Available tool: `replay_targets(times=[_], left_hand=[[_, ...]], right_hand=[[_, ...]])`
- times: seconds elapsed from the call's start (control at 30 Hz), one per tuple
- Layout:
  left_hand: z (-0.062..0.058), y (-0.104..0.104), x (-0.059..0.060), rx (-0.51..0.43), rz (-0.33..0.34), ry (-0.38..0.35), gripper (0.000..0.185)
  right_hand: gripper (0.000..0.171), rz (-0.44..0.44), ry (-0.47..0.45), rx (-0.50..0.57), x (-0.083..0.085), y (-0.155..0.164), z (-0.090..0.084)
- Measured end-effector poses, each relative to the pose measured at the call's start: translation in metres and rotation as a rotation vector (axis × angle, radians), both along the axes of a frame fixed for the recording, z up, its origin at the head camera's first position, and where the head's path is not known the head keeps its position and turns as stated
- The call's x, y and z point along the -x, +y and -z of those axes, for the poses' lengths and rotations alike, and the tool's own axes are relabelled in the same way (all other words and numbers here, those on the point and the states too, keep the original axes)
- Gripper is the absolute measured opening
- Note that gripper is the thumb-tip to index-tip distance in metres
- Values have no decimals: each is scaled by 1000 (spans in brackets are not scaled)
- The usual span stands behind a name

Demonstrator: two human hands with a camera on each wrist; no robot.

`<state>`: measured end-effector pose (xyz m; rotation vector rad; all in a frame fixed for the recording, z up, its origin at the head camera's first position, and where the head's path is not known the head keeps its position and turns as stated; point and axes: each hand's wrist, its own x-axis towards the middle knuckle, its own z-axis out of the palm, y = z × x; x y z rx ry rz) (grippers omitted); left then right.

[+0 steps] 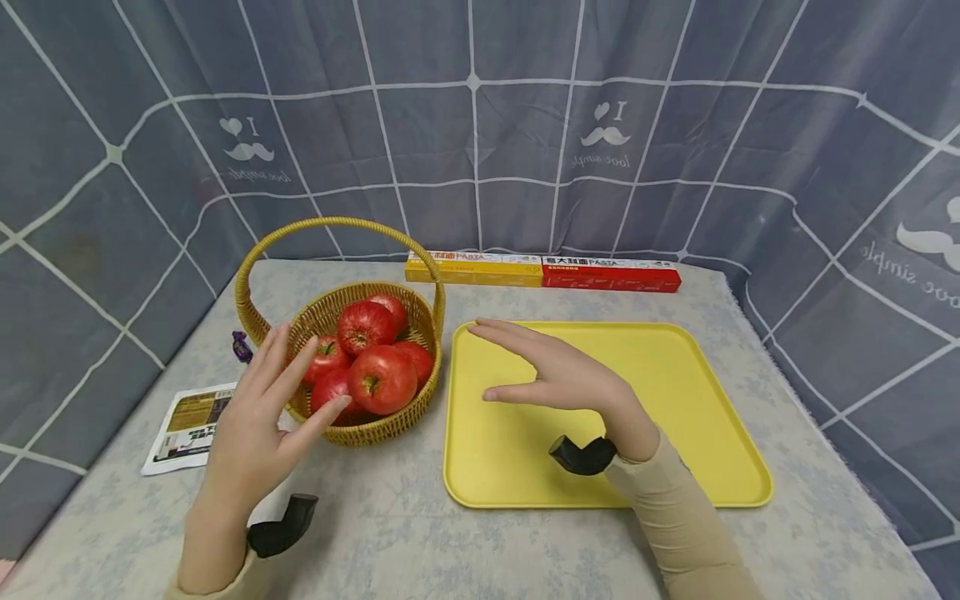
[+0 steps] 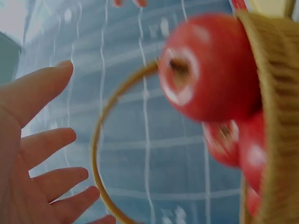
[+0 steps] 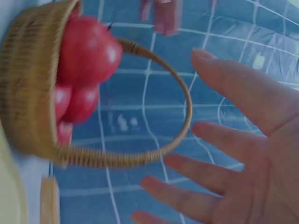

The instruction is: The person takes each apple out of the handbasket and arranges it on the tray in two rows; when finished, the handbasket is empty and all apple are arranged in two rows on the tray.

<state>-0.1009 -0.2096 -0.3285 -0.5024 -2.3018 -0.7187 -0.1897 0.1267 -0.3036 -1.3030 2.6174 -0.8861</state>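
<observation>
Several red apples [image 1: 382, 379] fill a wicker basket [image 1: 390, 429] with a tall arched handle [image 1: 341, 222], left of centre in the head view. My left hand [image 1: 255, 425] is raised just in front of the basket's near left side, fingers spread and holding nothing. Over the yellow tray [image 1: 705, 467] hovers my right hand [image 1: 562, 371], its fingers straight and pointing left toward the basket. Both wrist views show the basket of apples [image 2: 212, 67] [image 3: 86, 51] apart from the spread fingers.
Two pasta boxes, one yellow [image 1: 476, 271] and one red [image 1: 611, 275], lie along the table's back edge. A white printed packet [image 1: 187, 429] lies at the left, near a small purple wrapped item [image 1: 242, 347]. Blue-grey checked curtains [image 1: 517, 133] surround the table.
</observation>
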Motion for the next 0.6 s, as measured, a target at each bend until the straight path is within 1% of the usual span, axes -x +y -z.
replay_targets(times=[0.07,0.13,0.2,0.27,0.33,0.4,0.47,0.53,0.6], left_hand=[[8,-8,-2,-109,-9,18,63],[17,-14,-2,-212,-3,46,57],[27,-18,1,-309,14,56,49],[38,-20,4,-398,24,30,46],[48,-21,7,-458,6,-23,45],[58,-22,10,-499,-24,-62,45],[64,-25,12,-508,-63,-106,45],[67,-29,14,-495,-97,-148,47],[67,-34,15,-470,-115,-214,52]], right_hand=[[73,-32,10,69,4,-16,-1],[72,-54,7,144,8,-31,-1],[70,-60,-4,217,11,-46,2],[68,-70,-30,294,13,-60,8],[68,-73,-63,344,14,-72,15],[70,-77,-78,365,16,-83,23],[74,-69,-89,358,17,-93,30],[78,-59,-87,346,18,-100,36],[82,-55,-89,340,19,-106,43]])
